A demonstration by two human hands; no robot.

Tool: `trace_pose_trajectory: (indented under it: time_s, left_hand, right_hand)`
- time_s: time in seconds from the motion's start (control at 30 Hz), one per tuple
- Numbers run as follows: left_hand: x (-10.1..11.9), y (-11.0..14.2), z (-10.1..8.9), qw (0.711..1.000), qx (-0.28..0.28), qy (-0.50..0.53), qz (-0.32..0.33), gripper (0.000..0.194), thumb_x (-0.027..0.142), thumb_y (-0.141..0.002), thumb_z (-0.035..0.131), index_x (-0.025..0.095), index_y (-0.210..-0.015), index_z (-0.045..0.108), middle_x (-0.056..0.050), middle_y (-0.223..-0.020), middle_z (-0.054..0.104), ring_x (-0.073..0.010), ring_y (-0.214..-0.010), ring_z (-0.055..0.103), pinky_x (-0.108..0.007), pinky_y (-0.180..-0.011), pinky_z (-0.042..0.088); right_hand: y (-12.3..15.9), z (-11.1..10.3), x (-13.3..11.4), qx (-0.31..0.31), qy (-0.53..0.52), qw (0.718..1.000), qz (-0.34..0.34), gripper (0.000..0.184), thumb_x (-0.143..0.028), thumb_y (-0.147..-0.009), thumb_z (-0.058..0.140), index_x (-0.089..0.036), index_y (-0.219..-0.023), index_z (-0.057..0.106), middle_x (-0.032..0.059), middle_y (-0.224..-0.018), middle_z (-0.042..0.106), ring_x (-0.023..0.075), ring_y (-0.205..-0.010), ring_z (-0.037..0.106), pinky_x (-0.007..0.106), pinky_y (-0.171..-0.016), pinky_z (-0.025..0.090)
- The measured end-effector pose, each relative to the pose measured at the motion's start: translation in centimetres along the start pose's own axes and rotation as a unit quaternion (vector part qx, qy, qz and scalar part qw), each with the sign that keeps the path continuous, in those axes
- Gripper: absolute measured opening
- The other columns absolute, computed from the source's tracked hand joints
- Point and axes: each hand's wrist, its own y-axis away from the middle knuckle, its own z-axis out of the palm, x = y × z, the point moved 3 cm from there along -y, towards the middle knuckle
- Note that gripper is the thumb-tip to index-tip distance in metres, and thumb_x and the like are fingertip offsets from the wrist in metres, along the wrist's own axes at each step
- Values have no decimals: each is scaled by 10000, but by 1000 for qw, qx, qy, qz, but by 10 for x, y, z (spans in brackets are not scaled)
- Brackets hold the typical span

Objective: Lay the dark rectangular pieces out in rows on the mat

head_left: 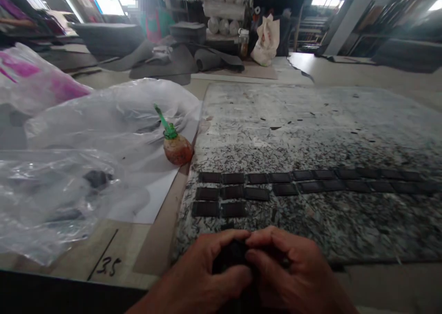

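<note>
Black rectangular tiles (pixel 248 185) lie in close, even rows across the speckled work board (pixel 276 120), with narrow gaps between them. At the board's near edge, the left hand (pixel 203 270) and right hand (pixel 286 270) meet around a dark piece (pixel 231 256), fingers curled over it and almost shut. Holding it with both hands, close to the board, gives steady control. Its exact shape is hidden behind the fingers. Left of the board sit a round orange-brown bottle (pixel 177 149) with a green nozzle (pixel 165 123), a clear plastic bag (pixel 113 116) and a white paper sheet (pixel 155 199), all well clear of the hands
</note>
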Motion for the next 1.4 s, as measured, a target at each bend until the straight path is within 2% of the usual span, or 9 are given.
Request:
trace_pose_trajectory:
  time_s: [0.13,0.33,0.4,0.5,0.6,0.73,1.07,1.27,1.4]
  left_hand:
    - [-8,-4,-2,995,23,101,-2,298,213,-778,552,207,-1070,613,-4,-875,657,-138,-778,571,-230,-677,426]
    - [-14,-1,-10,989,70,112,-60,265,323,-782,561,207,-1020,567,44,-637,535,-64,-487,427,-175,-455,308]
    - [-12,0,-10,990,64,111,-63,280,339,-777,564,206,-1023,553,44,-642,519,-66,-495,427,-172,-456,307]
    - [-11,-2,-8,990,42,114,-69,293,349,-779,558,196,-1028,533,56,-622,479,-59,-477,401,-174,-449,295]
    - [-13,-4,-8,991,43,112,-56,295,337,-777,557,182,-1027,542,40,-674,498,-63,-513,409,-185,-471,301]
    - [-17,-3,-10,991,44,115,-47,272,318,-782,554,187,-1021,555,9,-757,569,-83,-580,456,-204,-519,332]
    - [-9,-6,-9,984,20,167,-65,252,279,-777,574,172,-1003,545,29,-724,567,-60,-540,462,-185,-522,370]
    - [-10,-7,-9,985,8,165,-43,277,321,-773,589,181,-1011,559,-28,-886,610,-138,-732,557,-260,-664,428]
    - [-7,-6,-9,992,24,114,-56,252,272,-785,563,189,-1023,579,-7,-882,613,-101,-682,512,-225,-628,400]
  right_hand:
    - [2,-16,7,39,-64,996,38,153,-312,-794,585,-239,-875,692,-17,-759,674,107,-616,618,148,-524,490]
    - [-2,-50,23,160,-72,980,97,248,-374,-763,637,-188,-915,698,14,-761,686,121,-511,610,199,-472,521]
    - [-6,-55,26,167,-23,984,58,224,-356,-788,616,-201,-931,693,20,-822,691,128,-557,630,207,-500,533]
    - [-10,-56,24,177,109,975,-74,160,-269,-826,577,-235,-948,674,10,-875,683,147,-735,654,230,-651,552]
    - [-8,-51,19,197,228,932,-199,148,-176,-860,518,-229,-925,640,12,-870,661,143,-821,639,234,-740,534]
    - [-4,-41,16,203,307,888,-274,166,-112,-887,474,-197,-936,607,31,-902,632,125,-863,612,213,-801,500]
    - [-2,-29,31,168,392,854,-299,208,-74,-891,468,-171,-1036,583,53,-1003,619,167,-969,565,294,-896,441]
    - [-3,-30,25,150,412,849,-296,233,-66,-890,431,-146,-1017,610,65,-970,633,191,-917,576,354,-858,445]
    - [-4,-32,19,148,390,861,-290,247,-82,-892,410,-159,-973,630,69,-941,634,207,-880,575,365,-818,457]
